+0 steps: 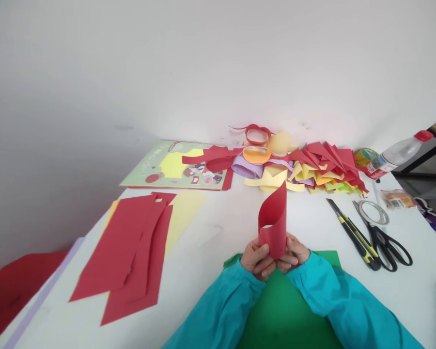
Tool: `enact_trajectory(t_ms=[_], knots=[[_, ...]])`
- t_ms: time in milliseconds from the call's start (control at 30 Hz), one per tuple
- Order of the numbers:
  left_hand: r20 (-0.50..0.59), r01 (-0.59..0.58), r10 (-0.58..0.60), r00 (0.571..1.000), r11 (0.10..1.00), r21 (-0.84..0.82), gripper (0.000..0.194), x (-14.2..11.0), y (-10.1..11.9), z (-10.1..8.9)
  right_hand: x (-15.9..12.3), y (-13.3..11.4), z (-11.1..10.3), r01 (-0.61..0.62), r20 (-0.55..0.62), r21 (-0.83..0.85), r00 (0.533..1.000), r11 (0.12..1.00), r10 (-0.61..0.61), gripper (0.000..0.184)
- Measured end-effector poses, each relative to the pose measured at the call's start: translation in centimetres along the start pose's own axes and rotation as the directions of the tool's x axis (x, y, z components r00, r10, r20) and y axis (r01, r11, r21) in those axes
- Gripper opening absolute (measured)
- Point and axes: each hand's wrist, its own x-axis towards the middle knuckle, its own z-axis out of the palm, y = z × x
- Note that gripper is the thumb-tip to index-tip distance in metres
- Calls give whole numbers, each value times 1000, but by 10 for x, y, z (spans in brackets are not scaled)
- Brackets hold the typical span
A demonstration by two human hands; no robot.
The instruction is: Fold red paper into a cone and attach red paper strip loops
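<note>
A sheet of red paper [276, 230], curled into an upright tube with a pointed upper corner, stands between my two hands. My left hand [257, 258] grips its lower left side, the thumb on the outside. On the lower right side, my right hand [293, 251] is closed around it. The fingertips of both hands meet near the tube's base, and part of them is hidden behind the paper. Beneath the hands and forearms lies green paper [283, 310] at the table's near side.
Red sheets [131, 242] lie at left, near a green picture pad [145, 167]. Coloured paper scraps [319, 167] pile against the wall. At right are a utility knife [356, 237], black scissors [385, 245], a tape roll [373, 212] and a plastic bottle [399, 154].
</note>
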Motion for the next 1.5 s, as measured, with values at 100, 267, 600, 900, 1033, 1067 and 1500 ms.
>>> enact_trajectory(t_ms=[100, 267, 600, 900, 1033, 1067, 1500], knots=[[8, -19, 19, 1000, 1000, -16, 28, 1, -2, -1, 0, 0, -2, -6, -10, 24, 1000, 1000, 6, 29], [-34, 60, -63, 997, 995, -82, 30, -1, 9, 10, -1, -3, -2, -37, -31, 66, 999, 997, 39, 30], [-48, 81, -85, 995, 995, -66, 30, -4, 11, 20, 0, -3, -4, -139, -49, 149, 988, 979, 148, 30], [-110, 82, -80, 991, 997, 14, 19, -5, 13, 14, 2, 1, -1, -60, -207, 212, 973, 976, 104, 31], [-142, 99, -101, 985, 995, -18, 23, -6, 13, 11, 1, 1, -2, -58, -210, 220, 972, 974, 105, 30], [-152, 100, -101, 983, 995, -20, 24, -5, 13, 11, 0, 1, -3, -61, -211, 213, 972, 975, 107, 29], [-256, 58, -43, 966, 997, 54, 15, -2, 8, 3, 3, 1, 2, -11, -243, 108, 969, 994, 37, 24]])
